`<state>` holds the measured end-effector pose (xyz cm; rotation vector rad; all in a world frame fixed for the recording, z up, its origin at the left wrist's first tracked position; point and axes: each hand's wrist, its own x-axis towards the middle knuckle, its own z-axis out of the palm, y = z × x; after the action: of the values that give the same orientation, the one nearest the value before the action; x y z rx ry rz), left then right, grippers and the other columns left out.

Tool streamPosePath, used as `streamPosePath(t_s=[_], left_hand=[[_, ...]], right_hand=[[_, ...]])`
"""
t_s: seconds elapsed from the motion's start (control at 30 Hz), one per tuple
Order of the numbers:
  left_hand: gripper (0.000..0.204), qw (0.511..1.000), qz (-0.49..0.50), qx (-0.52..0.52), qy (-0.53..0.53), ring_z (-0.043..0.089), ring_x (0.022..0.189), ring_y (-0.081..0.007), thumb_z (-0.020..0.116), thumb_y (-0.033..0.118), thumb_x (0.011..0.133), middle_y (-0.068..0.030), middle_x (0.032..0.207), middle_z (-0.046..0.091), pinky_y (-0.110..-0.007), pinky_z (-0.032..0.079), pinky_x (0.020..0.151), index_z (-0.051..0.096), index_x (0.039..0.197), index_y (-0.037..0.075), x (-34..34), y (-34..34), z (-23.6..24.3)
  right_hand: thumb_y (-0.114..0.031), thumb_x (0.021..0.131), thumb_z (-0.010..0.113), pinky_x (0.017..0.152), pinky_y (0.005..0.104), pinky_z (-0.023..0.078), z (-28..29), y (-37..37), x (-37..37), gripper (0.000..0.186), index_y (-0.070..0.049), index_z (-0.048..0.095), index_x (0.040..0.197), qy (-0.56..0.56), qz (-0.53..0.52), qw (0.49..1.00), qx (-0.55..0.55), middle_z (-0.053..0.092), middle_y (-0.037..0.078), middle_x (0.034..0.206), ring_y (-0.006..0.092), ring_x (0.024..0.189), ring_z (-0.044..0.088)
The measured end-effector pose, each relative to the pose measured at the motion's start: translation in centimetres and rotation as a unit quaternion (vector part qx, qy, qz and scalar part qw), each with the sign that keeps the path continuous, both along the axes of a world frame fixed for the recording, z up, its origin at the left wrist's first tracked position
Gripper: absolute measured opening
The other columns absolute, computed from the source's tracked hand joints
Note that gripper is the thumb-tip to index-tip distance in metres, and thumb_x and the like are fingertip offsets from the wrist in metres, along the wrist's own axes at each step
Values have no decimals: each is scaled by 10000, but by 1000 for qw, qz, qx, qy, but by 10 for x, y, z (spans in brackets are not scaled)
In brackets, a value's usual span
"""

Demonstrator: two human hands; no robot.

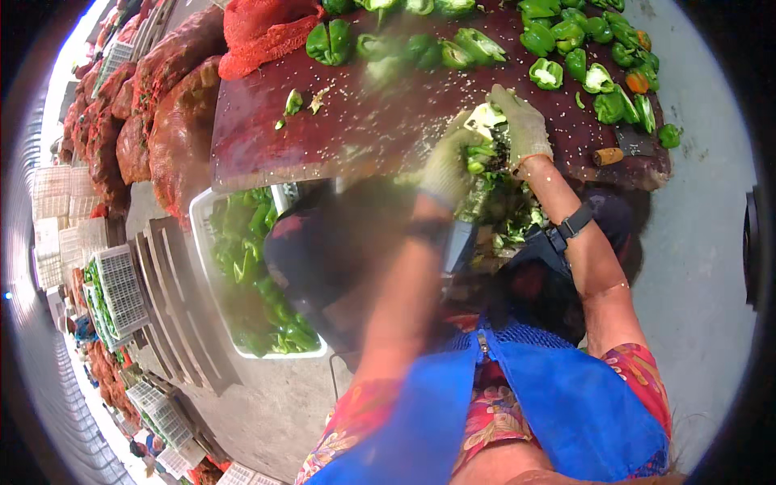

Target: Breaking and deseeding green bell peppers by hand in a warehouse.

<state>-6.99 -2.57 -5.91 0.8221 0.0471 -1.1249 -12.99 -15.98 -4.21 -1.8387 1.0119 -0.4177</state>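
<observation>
Two gloved hands meet at the near edge of a dark red table (339,137). The left hand (447,166), motion-blurred, and right hand (521,125) close around a cut green pepper (483,129); the exact grip is unclear. Bare, seed-strewn tabletop lies to the left.

Bulging red mesh sacks (166,105) are lying heaped at the upper left beside the dark red table (267,153), one more red mesh sack (263,32) slumping on its far corner. White plastic crates (121,287) are standing stacked along the left edge. No labels, signs or screens are showing.
</observation>
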Motion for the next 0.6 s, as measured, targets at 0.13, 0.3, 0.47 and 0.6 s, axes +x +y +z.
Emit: streamPosePath(t_s=[0.13,0.3,0.47,0.6], left_hand=[[585,999,-10,-36,-6,548,647,-126,527,71,826,-56,840,583,-200,467,500,424,1402,46,3,24,5],[572,985,74,-115,109,623,733,-176,509,109,846,-162,1029,638,-225,499,478,426,1410,66,3,49,41],[664,995,48,-90,19,606,703,-174,485,94,855,-164,1009,642,-239,503,513,292,1491,70,11,89,69],[735,980,-30,14,-194,587,693,-149,498,108,837,-107,860,634,-256,487,637,229,1519,61,13,117,64]], right_hand=[[-75,927,523,866,308,507,1,-15,-3,306,-114,598,1222,5,46,997,-66,605,133,1210,197,1076,590],[-57,946,507,845,301,533,-3,-28,-17,211,-22,651,1096,-53,65,996,-42,645,85,1158,181,1039,622],[-232,905,600,874,333,501,13,-18,-41,273,-73,640,1123,81,242,942,-219,665,139,1069,259,980,643],[-281,926,605,944,288,456,68,42,-32,406,-30,609,1245,31,188,980,-52,632,138,1217,178,1120,582]])
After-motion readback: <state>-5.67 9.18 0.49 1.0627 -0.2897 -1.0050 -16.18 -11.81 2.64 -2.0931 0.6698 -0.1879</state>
